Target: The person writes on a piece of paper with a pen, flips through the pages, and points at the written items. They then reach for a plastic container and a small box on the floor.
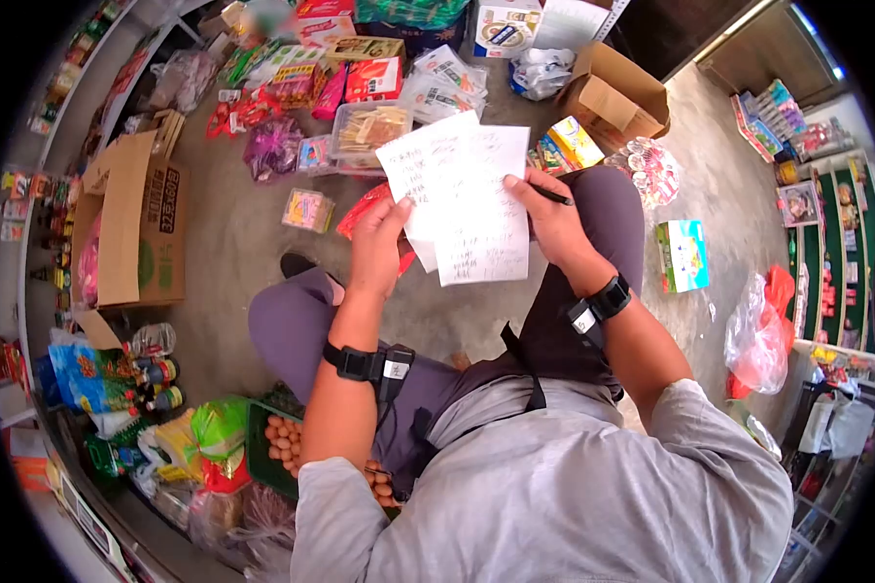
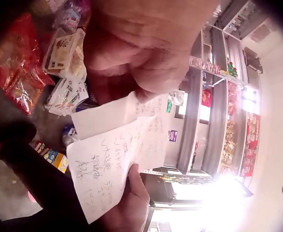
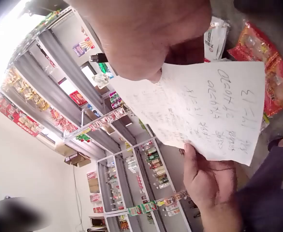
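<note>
Two overlapping handwritten sheets are held up over the lap: a front sheet of paper and a tilted back sheet of paper at its upper left. My left hand pinches the left edge, thumb on the written side. At the right edge, my right hand pinches the front sheet with its thumb on top, and a black pen juts from this hand. The right wrist view shows sums on the paper, with the pen tip end beyond the right hand.
Packaged goods and a clear tub lie on the floor ahead. An open carton stands at the back right, a tall carton at the left. A green crate of eggs sits by the left hip. Stocked shelves line the sides.
</note>
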A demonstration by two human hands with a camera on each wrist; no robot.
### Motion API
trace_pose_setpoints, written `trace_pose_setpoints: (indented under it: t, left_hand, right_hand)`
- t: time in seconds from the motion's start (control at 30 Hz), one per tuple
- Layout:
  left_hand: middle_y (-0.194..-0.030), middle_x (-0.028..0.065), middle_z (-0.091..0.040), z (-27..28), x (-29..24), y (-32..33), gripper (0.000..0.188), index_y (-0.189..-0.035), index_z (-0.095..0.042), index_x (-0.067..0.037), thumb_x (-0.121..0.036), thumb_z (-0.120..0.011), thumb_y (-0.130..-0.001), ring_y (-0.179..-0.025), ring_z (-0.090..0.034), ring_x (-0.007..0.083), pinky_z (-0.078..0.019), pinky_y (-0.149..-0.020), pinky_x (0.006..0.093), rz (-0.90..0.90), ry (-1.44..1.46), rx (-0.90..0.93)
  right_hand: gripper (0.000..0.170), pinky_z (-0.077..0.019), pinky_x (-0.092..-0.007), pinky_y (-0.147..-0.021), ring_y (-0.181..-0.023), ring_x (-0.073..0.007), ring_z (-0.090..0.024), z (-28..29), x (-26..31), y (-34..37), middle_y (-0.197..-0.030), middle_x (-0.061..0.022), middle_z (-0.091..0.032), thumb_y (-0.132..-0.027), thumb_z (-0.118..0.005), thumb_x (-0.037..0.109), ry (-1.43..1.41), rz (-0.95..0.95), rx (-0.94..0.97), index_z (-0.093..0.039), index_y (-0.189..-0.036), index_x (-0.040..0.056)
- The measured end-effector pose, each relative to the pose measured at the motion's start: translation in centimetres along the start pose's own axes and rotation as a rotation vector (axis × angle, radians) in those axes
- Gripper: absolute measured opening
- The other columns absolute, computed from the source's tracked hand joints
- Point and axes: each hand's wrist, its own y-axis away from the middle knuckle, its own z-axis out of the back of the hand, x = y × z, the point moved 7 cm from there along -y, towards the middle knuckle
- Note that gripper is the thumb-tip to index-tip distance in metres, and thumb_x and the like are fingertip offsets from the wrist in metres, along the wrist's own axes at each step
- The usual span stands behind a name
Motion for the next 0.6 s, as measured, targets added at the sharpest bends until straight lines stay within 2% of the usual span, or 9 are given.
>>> trace_pose_setpoints:
  t: [0.07,0.2,0.27,0.4,0.5,0.6]
  left_hand:
    - [-0.105,0.0061,-0.071,0.7,-0.5,0.4,0.025,-0.118,-0.065,0.000,-0.018,-0.057,-0.102,-0.091,-0.069,0.0134,-0.0581,-0.079,0.0290,0.011,0.021,-0.041]
    - [-0.105,0.0069,-0.071,2.1,-0.4,0.2,0.030,-0.121,-0.061,-0.001,-0.023,-0.060,-0.101,-0.089,-0.070,0.0147,-0.0592,-0.070,0.0309,0.028,-0.027,-0.100]
    - [-0.106,0.0064,-0.071,2.3,-0.5,0.4,0.028,-0.119,-0.064,0.000,-0.021,-0.059,-0.101,-0.089,-0.070,0.0137,-0.0587,-0.073,0.0294,0.021,-0.042,-0.118]
    - [-0.105,0.0058,-0.071,2.6,-0.3,0.5,0.026,-0.117,-0.065,0.000,-0.019,-0.059,-0.101,-0.088,-0.069,0.0129,-0.0582,-0.074,0.0285,0.007,-0.023,-0.139]
    - [-0.107,0.0072,-0.070,3.0,0.0,0.2,0.031,-0.123,-0.061,0.000,-0.023,-0.060,-0.100,-0.089,-0.071,0.0157,-0.0602,-0.072,0.0321,-0.009,-0.034,-0.109]
    - [-0.105,0.0057,-0.071,2.9,-0.1,0.4,0.024,-0.116,-0.066,0.000,-0.018,-0.059,-0.101,-0.088,-0.070,0.0128,-0.0581,-0.074,0.0282,0.000,-0.008,-0.154]
  right_hand:
    - [0.019,-0.0496,-0.0249,-0.072,-0.079,-0.0095,-0.063,1.3,-0.7,-0.6,-0.090,-0.0025,-0.069,-0.096,-0.067,0.018,-0.075,-0.043,-0.049,-0.070,-0.100,-0.0005]
    - [0.024,-0.0511,-0.0276,-0.077,-0.087,-0.0135,-0.065,2.8,-0.8,-1.4,-0.101,-0.0078,-0.070,-0.097,-0.066,0.018,-0.218,-0.002,-0.098,-0.066,-0.110,-0.0022]
    - [0.026,-0.0513,-0.0284,-0.079,-0.090,-0.0145,-0.065,2.8,-0.5,-1.2,-0.104,-0.0091,-0.069,-0.097,-0.066,0.017,-0.236,0.004,-0.109,-0.064,-0.113,-0.0031]
    - [0.026,-0.0518,-0.0293,-0.081,-0.091,-0.0153,-0.065,2.9,-1.0,-1.4,-0.104,-0.0096,-0.069,-0.097,-0.065,0.017,-0.211,-0.013,-0.076,-0.064,-0.112,-0.0032]
    - [0.024,-0.0519,-0.0295,-0.081,-0.090,-0.0153,-0.065,2.6,-0.9,-1.1,-0.103,-0.0092,-0.069,-0.097,-0.065,0.017,-0.219,-0.030,-0.079,-0.064,-0.110,-0.0028]
    - [0.022,-0.0519,-0.0294,-0.079,-0.089,-0.0149,-0.065,2.9,-1.3,-1.4,-0.102,-0.0087,-0.069,-0.097,-0.065,0.017,-0.202,-0.030,-0.065,-0.064,-0.108,-0.0022]
